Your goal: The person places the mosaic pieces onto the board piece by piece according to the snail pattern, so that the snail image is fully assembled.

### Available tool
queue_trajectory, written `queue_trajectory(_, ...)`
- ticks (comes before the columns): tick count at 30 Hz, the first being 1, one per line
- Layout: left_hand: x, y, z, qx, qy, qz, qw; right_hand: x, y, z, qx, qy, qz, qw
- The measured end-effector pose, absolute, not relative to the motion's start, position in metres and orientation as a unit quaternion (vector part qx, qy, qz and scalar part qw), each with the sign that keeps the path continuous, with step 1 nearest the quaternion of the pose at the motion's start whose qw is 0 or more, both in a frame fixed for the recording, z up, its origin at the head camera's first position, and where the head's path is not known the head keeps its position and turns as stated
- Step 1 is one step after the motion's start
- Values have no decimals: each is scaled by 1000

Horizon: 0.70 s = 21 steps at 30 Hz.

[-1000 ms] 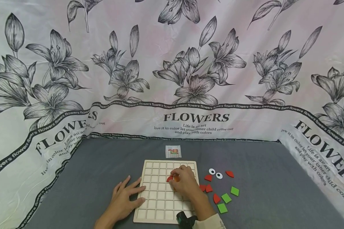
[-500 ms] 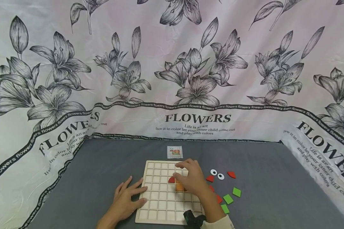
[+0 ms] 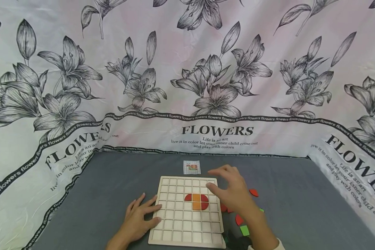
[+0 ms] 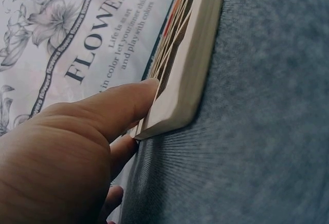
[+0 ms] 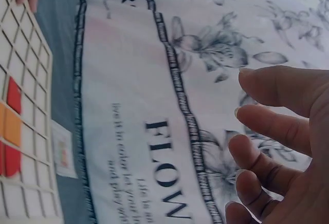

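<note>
1. Head view: left hand (image 3: 139,219) has its fingers spread, touching the board's (image 3: 172,225) left edge; right hand (image 3: 232,189) hovers near the far right corner, thumb and forefinger well apart.
2. Left wrist view alone shows the board's thick side.
3. Red pieces (image 3: 204,206) and orange squares (image 3: 196,205) fill cells right of centre; a card (image 3: 191,167) lies beyond; the right forearm (image 3: 260,225) partly hides a green square (image 3: 261,210).
</note>
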<state>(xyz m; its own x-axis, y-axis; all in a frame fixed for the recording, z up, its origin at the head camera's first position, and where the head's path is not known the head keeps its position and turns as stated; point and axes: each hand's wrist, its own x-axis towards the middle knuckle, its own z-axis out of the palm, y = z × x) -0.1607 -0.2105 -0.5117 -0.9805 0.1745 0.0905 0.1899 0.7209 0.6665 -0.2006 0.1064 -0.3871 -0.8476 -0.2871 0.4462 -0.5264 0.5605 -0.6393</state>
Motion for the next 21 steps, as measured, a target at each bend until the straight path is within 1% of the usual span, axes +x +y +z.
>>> queue_trajectory(5,-160,-211,-512,-102,-926,-364,9,-189,122,-374,250,-867,391,183)
queue_trajectory(10,-159,-212,-512,-97,-927,-362,8,-182,138,-374,266,-859,387,204)
queue_trajectory(16,-161,-211,-512,-97,-930,-354,14,-177,158,-388,287,-848,391,212)
queue_trajectory(21,-160,-210,-512,-97,-929,-356,12,-175,175,-409,299,-853,383,191)
